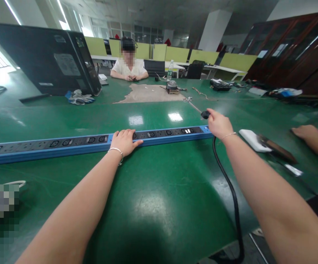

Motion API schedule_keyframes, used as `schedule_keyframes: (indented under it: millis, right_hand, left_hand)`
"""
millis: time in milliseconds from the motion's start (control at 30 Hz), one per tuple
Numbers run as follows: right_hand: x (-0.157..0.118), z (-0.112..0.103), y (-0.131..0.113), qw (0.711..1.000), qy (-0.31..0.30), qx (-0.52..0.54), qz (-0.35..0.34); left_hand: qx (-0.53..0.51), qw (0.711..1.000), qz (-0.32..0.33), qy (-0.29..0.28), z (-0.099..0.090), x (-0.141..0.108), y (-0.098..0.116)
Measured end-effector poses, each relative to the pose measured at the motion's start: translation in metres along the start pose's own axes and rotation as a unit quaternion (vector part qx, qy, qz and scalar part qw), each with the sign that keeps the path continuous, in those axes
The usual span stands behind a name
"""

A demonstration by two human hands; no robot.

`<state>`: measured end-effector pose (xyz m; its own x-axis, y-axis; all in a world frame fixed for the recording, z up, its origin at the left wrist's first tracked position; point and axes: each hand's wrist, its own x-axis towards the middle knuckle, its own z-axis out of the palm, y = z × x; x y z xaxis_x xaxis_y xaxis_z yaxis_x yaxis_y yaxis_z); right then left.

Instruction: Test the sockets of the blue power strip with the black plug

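A long blue power strip with black sockets lies across the green table. My left hand grips it near its middle, fingers over the top and thumb along the near side. At the strip's right end, my right hand is closed around the black handle of a screwdriver. The thin shaft points up and left, away from the strip, with its tip above the far part of the table. A thick black cable runs from the strip's right end, below my right hand, down over the table's near edge.
A black computer case stands at the left, with work gloves beside it. Opposite sits a person. Another person's hand rests at the right, near a white box. A bottle stands farther back.
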<state>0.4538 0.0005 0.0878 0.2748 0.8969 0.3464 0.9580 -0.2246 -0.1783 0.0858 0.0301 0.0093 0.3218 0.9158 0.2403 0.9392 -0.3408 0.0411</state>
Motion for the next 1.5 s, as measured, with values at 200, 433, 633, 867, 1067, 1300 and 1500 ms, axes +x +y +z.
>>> schedule_keyframes:
  millis: [200,433,633,867,1067,1300,1500]
  right_hand:
    - [-0.009,0.006,-0.036,0.988,-0.101,0.064,-0.093]
    - [-0.028,0.032,-0.067,0.986,-0.148,0.017,-0.079]
    - [-0.029,0.033,-0.082,0.985,-0.152,-0.032,-0.080]
    - [-0.046,0.040,-0.097,0.985,-0.140,-0.088,-0.044]
    - [-0.057,0.049,-0.098,0.987,-0.123,-0.091,-0.042]
    - [-0.032,0.021,-0.090,0.989,-0.135,-0.024,-0.047]
    - [-0.026,-0.016,-0.112,0.989,-0.050,0.108,-0.093]
  left_hand:
    - [0.001,1.000,0.002,0.008,0.002,0.000,-0.001]
    - [-0.004,1.000,0.004,0.004,0.002,0.000,0.000]
    - [-0.005,1.000,0.000,0.001,0.001,-0.001,-0.001]
    - [-0.010,1.000,0.000,0.002,-0.001,0.000,0.002]
    - [0.008,1.000,0.003,-0.022,-0.012,-0.004,-0.026]
    - [0.018,0.999,-0.027,-0.027,-0.011,-0.021,-0.058]
    - [0.019,0.999,-0.024,-0.017,-0.011,-0.019,-0.055]
